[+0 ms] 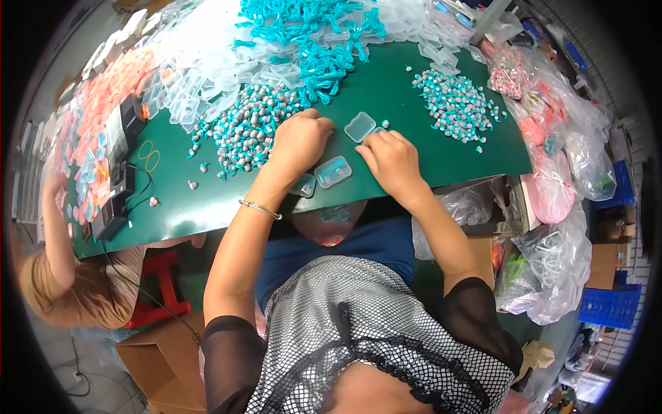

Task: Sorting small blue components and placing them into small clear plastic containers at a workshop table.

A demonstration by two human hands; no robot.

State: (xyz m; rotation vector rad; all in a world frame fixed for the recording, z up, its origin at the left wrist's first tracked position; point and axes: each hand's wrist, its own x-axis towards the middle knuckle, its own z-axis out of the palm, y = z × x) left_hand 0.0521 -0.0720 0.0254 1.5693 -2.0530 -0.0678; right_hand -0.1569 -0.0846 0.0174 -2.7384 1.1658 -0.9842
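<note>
My left hand (301, 141) is closed with its knuckles up, at the right edge of a heap of small grey-and-teal plug-shaped pieces (249, 127). Whatever its curled fingers hold is hidden beneath them. With thumb and fingers pinched together, my right hand (394, 160) grips the edge of a clear plastic case (359, 127), whose other half is partly covered by the fingers. Between my hands lies a clear case with teal cord inside (333, 172). Another small clear case (303, 185) sits under my left wrist at the table edge.
Teal cord bundles (324, 65) and many clear cases (200, 86) are heaped at the back of the green table (376, 76). A second heap of plug pieces (455, 103) is at right. Plastic bags (552, 186) crowd the right side. Another person's arm (58, 228) works at far left.
</note>
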